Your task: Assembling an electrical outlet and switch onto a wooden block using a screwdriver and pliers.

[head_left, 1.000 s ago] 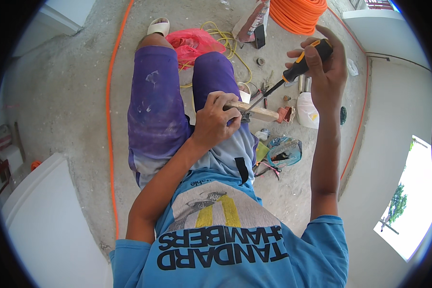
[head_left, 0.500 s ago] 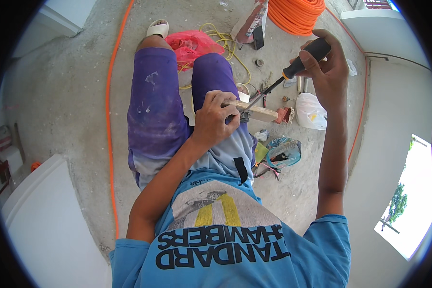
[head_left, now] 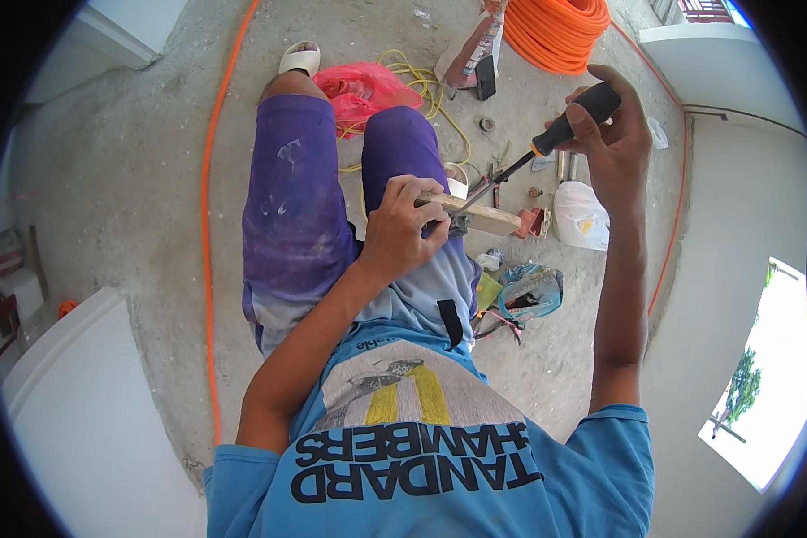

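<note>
I sit on a concrete floor in purple shorts and a blue shirt. My left hand [head_left: 405,229] grips one end of a small wooden block [head_left: 486,217] over my right thigh. My right hand [head_left: 611,136] is raised to the right and closed around the black-and-orange handle of a screwdriver [head_left: 547,148]. Its thin shaft slants down-left, and the tip meets the block beside my left fingers. What sits under the tip is hidden by my fingers.
A coil of orange conduit [head_left: 558,31] lies at the top. A red plastic bag [head_left: 359,90] and yellow cable [head_left: 430,90] lie past my knees. A white bag [head_left: 581,215], small tools and a blue bag [head_left: 531,294] lie at my right. An orange cable [head_left: 208,224] runs along my left.
My right hand with the screwdriver has shifted slightly and turned, the handle now angled more steeply toward the block. My left hand stays on the block.
</note>
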The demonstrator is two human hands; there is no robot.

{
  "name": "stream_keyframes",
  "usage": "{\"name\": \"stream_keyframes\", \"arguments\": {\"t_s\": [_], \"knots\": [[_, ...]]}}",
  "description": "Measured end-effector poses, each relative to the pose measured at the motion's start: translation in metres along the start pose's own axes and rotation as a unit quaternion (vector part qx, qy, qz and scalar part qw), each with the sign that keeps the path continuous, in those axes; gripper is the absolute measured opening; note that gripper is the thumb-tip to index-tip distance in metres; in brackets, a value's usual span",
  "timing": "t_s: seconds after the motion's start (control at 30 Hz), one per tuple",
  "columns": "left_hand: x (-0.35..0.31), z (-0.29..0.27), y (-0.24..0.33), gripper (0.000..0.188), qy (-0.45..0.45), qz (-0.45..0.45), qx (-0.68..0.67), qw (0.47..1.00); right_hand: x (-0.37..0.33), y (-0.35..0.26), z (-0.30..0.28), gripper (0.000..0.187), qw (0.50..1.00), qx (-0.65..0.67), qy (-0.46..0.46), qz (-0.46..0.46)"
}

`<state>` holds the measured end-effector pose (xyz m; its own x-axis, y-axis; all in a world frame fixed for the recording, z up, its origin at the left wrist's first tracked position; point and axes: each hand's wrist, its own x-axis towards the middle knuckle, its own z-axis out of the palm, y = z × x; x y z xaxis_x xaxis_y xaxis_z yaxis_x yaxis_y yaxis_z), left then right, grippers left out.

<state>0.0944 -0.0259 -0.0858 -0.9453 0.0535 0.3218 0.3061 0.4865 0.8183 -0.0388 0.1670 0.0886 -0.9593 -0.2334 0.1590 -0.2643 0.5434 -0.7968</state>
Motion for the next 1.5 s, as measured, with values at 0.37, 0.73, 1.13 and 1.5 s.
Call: {"name": "stream_keyframes", "arguments": {"t_s": [0.37, 0.73, 1.13, 1.5], "knots": [[0.0, -0.002, -0.001, 0.008, -0.013, 0.008, -0.008, 1.0, 0.0, 0.004, -0.001, 0.052, 1.0, 0.002, 0.0, 0.005], [-0.002, 0.0, -0.003, 0.008, -0.016, 0.002, -0.011, 1.0, 0.005, 0.012, -0.002, 0.052, 1.0, 0.001, 0.005, 0.021], [-0.002, -0.004, -0.003, 0.009, -0.031, 0.002, -0.018, 0.999, 0.0, 0.016, -0.004, 0.049, 0.996, -0.077, 0.042, 0.02], [-0.004, -0.006, -0.008, 0.018, -0.043, 0.006, -0.04, 0.998, -0.002, 0.031, -0.01, 0.046, 0.997, -0.021, 0.058, 0.052]]}}
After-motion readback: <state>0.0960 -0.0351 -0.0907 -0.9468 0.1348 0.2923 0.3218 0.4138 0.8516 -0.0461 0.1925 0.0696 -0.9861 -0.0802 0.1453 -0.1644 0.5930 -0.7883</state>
